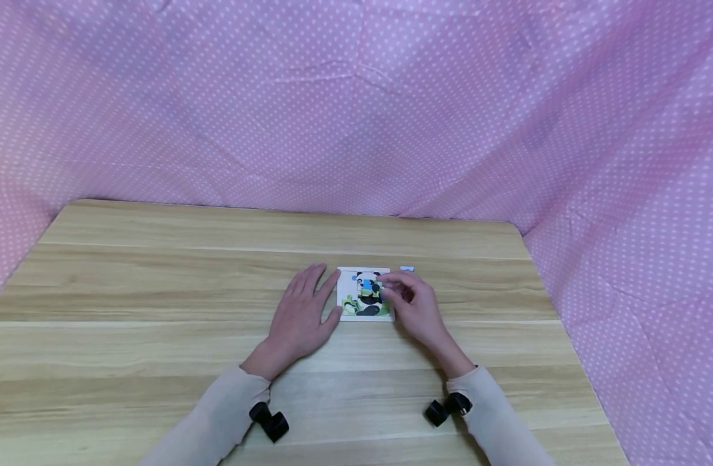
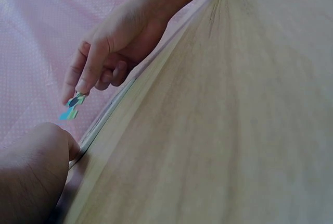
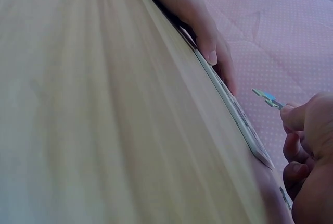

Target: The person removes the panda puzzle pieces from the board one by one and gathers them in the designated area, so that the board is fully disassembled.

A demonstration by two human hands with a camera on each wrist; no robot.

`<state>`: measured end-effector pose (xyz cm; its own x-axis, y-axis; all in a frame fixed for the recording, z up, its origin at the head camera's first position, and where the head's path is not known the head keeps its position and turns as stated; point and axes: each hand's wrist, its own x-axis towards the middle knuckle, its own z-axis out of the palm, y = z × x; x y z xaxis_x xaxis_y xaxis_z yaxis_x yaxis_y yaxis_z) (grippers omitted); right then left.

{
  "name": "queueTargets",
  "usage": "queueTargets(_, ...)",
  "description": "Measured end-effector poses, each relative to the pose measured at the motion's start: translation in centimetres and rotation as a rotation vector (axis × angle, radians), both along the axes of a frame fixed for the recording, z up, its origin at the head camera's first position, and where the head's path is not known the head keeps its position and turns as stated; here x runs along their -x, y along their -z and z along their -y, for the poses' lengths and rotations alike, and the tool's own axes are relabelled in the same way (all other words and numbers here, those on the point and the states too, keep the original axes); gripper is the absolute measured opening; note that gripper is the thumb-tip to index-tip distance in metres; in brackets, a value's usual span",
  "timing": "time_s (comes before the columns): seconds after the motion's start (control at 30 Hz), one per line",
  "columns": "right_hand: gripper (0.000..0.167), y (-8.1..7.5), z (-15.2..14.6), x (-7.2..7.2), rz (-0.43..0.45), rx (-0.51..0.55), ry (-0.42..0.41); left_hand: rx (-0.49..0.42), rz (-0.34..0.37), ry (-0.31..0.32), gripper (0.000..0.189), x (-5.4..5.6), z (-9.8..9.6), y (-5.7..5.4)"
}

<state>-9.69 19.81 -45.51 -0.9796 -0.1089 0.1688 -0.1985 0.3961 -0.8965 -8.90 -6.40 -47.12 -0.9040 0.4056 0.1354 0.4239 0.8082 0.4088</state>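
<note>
A small panda jigsaw puzzle in a white frame [image 1: 365, 318] lies flat on the table, with panda and green parts filled in at its lower side and a pale area at upper left. My left hand [image 1: 301, 321] rests on the table with fingers spread, thumb and index fingertip touching the frame's left edge. Over the right part of the puzzle, my right hand [image 1: 417, 312] pinches a blue, green and black jigsaw piece [image 2: 72, 107] between thumb and index finger. In the right wrist view the piece [image 3: 268, 98] hangs above the frame, apart from it.
A loose blue-and-white jigsaw piece [image 1: 407, 268] lies on the wooden table [image 1: 158, 285] just beyond the frame's upper right corner. Pink dotted cloth [image 1: 356, 116] hangs behind the table and at its sides. A black wrist device sits on each sleeve.
</note>
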Motion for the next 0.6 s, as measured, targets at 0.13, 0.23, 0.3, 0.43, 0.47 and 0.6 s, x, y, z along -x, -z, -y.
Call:
queueTargets(0.13, 0.023, -0.2, -0.6, -0.1, 0.008, -0.02, 0.017, -0.007, -0.003, 0.003, 0.072, 0.0, 0.0, 0.0)
queueTargets(0.23, 0.023, -0.2, -1.1, -0.2, 0.003, -0.024, 0.022, -0.009, -0.009, 0.005, 0.073, 0.0, -0.1, 0.1)
queueTargets(0.3, 0.024, -0.1, -1.4, -0.3, 0.002, -0.026, 0.024, -0.008, -0.014, 0.005, 0.072, 0.0, -0.1, 0.1)
queueTargets(0.43, 0.023, 0.0, -2.2, -0.4, 0.001, -0.034, 0.025, 0.004, -0.001, 0.0, 0.072, 0.1, -0.1, 0.1)
queueTargets(0.47, 0.023, 0.0, -2.4, -0.4, 0.004, -0.037, 0.026, 0.007, 0.001, -0.002, 0.072, 0.1, -0.1, 0.1)
queueTargets(0.6, 0.024, 0.0, -3.2, -0.6, 0.015, -0.067, 0.039, 0.014, 0.005, -0.002, 0.072, 0.1, -0.1, 0.0)
